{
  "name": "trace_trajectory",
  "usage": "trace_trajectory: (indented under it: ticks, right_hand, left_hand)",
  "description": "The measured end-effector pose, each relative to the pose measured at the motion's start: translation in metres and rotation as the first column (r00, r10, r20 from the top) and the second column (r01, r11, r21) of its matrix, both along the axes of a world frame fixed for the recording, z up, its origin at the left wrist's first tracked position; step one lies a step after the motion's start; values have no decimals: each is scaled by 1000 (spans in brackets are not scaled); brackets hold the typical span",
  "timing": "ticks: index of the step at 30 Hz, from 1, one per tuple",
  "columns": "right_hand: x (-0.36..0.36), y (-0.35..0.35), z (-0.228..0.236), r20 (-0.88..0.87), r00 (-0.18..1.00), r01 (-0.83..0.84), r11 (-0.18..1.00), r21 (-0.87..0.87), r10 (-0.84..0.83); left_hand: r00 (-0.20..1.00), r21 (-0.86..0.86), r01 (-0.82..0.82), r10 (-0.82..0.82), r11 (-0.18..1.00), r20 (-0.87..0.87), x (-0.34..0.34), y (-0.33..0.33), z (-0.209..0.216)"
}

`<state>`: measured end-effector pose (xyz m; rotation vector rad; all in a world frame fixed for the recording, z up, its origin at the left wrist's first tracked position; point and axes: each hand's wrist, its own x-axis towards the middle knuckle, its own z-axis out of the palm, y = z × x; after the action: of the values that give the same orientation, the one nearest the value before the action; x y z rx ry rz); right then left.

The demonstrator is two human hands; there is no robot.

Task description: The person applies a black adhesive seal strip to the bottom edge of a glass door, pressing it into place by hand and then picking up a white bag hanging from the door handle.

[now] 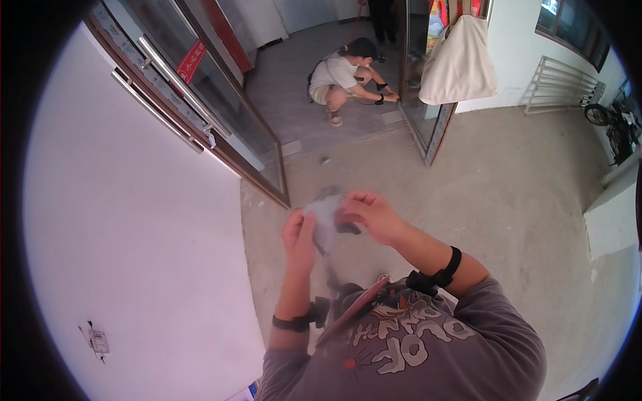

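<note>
In front of my chest, my left hand (pixel 299 235) and my right hand (pixel 372 215) hold a hazy, pale grey thin piece (pixel 324 219) between them. It looks like a cloth or a sheet of film, but blur hides its exact kind. My left fingers are closed on its left edge, thumb upright against it. My right hand pinches near its upper right, with the fingers bent. A small dark part (pixel 348 228) shows just below my right fingers; I cannot tell what it is. Black straps circle both my arms.
Ahead, a glass door (pixel 200 100) with a long metal handle stands at left. Another glass door (pixel 428 127), with a beige bag (pixel 459 63) hanging on it, is at right. A person (pixel 344 77) squats in the doorway. A white metal rack (pixel 560 85) and a motorbike (pixel 618 127) stand far right.
</note>
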<state>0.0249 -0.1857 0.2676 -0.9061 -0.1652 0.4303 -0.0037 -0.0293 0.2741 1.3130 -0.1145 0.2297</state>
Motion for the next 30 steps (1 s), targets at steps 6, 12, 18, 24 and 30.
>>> trace_trajectory:
  ticks: [6,12,18,24,30]
  right_hand:
    - [1,-8,5,-17,999,-52,995,-86,50]
    - [13,-12,3,-38,999,-41,990,-131,37]
    - [15,-6,-12,28,995,97,962,-257,-93]
    - [10,5,-33,472,881,272,785,-556,30]
    - [12,21,-17,631,772,491,702,-516,-76]
  left_hand:
    - [998,429,42,-18,903,-60,0,16,13]
    - [999,621,-43,26,782,37,13,20,-2]
    - [998,303,20,1,953,-70,29,3,-8]
    - [991,198,-23,-3,980,131,48,5,2]
    - [963,174,-108,59,979,262,49,-15,43]
